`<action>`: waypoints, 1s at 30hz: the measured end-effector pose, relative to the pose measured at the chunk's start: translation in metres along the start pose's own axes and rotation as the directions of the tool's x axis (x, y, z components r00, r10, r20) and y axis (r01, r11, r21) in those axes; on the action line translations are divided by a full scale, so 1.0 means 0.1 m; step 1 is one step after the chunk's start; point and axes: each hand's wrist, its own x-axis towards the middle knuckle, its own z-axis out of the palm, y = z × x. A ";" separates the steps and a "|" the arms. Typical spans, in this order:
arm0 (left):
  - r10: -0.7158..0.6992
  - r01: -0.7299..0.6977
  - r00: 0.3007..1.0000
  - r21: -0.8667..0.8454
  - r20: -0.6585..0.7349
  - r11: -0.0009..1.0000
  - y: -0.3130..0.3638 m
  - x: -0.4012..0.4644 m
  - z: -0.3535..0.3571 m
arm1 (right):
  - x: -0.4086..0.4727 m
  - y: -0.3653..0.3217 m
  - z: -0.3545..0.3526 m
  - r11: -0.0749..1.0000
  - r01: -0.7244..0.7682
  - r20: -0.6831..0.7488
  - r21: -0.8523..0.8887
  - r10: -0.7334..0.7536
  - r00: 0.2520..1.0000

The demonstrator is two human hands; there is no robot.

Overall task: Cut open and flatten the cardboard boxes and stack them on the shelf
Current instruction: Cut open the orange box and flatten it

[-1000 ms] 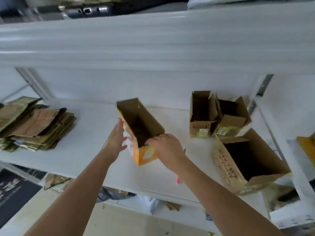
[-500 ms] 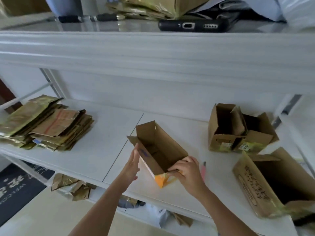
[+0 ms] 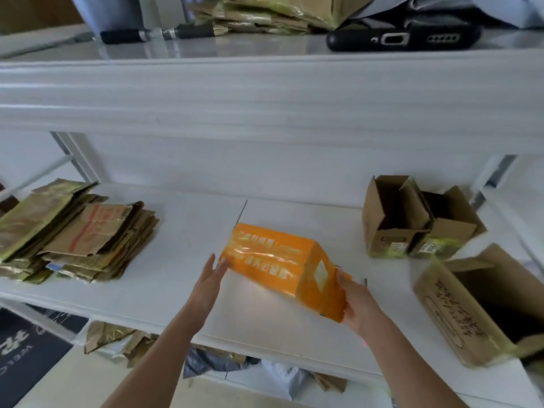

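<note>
An orange box (image 3: 282, 265) lies turned over on the white shelf (image 3: 176, 254), its printed side up. My right hand (image 3: 357, 301) grips its near right end, thumb on top. My left hand (image 3: 210, 279) has straight fingers touching the box's left end. A stack of flattened cardboard (image 3: 73, 231) sits at the shelf's left. Two small open brown boxes (image 3: 412, 222) stand at the back right, and a larger open box (image 3: 482, 307) lies on its side at the front right.
The upper shelf edge (image 3: 265, 92) runs across above, carrying a black phone (image 3: 403, 39), a dark pen-like tool (image 3: 156, 33) and more cardboard. Scraps and bags (image 3: 206, 357) lie on the level below. A dark mat (image 3: 26, 348) covers the floor at left.
The orange box has been flipped from opening-up to lying with its orange printed side up. Both hands stayed at its ends, and the view shifted lower and closer.
</note>
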 end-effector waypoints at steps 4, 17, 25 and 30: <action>-0.022 0.020 0.998 0.022 0.060 1.000 0.01 0.07 0.24 | 0.13 -0.04 -0.24 0.864 -0.072 -0.342 -0.499 -0.120 0.932; -0.084 0.090 0.984 0.035 -0.158 0.995 0.22 0.26 0.79 | 0.04 -0.27 -0.13 0.563 0.453 0.322 -0.691 -0.322 0.890; -0.161 0.182 0.971 0.106 -0.177 0.978 0.28 0.17 0.68 | 0.06 -0.10 -0.21 0.678 0.338 0.402 -0.653 -0.068 0.913; -0.295 0.318 0.941 0.134 -0.166 0.938 -0.01 -0.02 0.49 | -0.04 0.00 -0.15 0.536 0.386 0.446 -0.751 -0.019 0.895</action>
